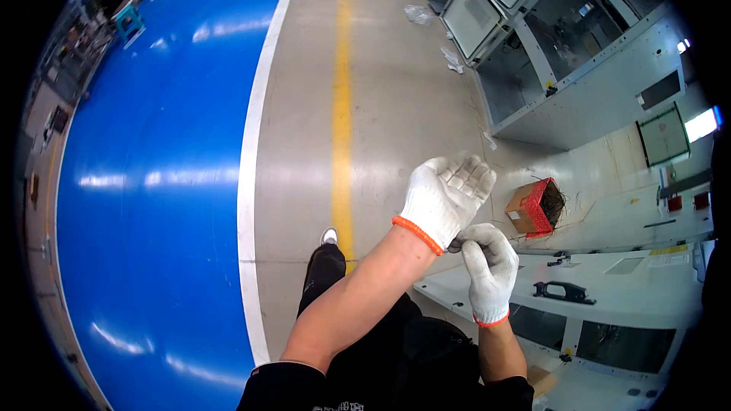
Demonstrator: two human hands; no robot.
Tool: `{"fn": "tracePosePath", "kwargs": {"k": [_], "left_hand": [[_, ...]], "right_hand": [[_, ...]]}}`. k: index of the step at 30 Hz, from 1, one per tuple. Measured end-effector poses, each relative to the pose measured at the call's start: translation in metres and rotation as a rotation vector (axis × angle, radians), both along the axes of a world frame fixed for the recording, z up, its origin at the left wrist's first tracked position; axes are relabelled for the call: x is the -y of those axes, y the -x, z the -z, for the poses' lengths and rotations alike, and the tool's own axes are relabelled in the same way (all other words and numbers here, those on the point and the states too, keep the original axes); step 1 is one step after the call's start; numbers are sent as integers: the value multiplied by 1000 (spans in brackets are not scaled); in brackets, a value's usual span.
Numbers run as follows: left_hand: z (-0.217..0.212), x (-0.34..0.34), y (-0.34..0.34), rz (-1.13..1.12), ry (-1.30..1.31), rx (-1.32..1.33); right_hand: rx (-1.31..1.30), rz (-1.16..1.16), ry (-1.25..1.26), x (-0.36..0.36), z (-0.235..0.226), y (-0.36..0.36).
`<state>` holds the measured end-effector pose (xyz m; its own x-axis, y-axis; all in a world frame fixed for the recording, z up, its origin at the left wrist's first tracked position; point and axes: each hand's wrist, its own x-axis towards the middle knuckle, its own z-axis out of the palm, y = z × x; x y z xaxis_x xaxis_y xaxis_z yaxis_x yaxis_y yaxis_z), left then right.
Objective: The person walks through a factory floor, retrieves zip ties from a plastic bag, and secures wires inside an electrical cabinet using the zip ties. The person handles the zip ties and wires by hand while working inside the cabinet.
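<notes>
Both my hands wear white knit gloves with orange cuffs. My left hand [445,194] is raised in front of me, palm up and fingers together and slightly curled, and nothing shows in it. Just below it, my right hand [487,262] pinches the cuff edge of the left glove with its fingertips. A small dark bit shows where the fingers meet the cuff; I cannot tell what it is. My dark trouser leg and white shoe [329,236] stand on the grey floor beneath.
A glossy blue floor zone [152,183] lies left, edged by a white line [251,183]; a yellow line [343,106] crosses the grey floor. Open grey metal cabinets [579,68] stand at right. A red-and-brown box [533,209] of dark scraps sits beside a white panel [624,274].
</notes>
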<state>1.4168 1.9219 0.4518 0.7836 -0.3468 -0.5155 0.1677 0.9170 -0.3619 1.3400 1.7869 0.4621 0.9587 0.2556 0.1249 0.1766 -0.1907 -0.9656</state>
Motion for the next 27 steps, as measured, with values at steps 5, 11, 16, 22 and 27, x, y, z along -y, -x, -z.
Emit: {"fn": "tracePosePath", "kwargs": {"k": [5,11,16,22,27], "left_hand": [[-27,-55,-86,30,61,93],[-38,-116,-195,15,93,152],[13,-180,-334,32,-74,105],[208,-350,-502,26,-838,67],[361,-532,-416,1070,-2396,-64]], "right_hand": [[12,35,-1,-59,-24,-79],[-10,16,-46,-114,-25,-191],[-92,107,-27,-147,19,-312],[-249,-7,481,-190,94,-494],[-270,-376,815,-219,126,-619]]}}
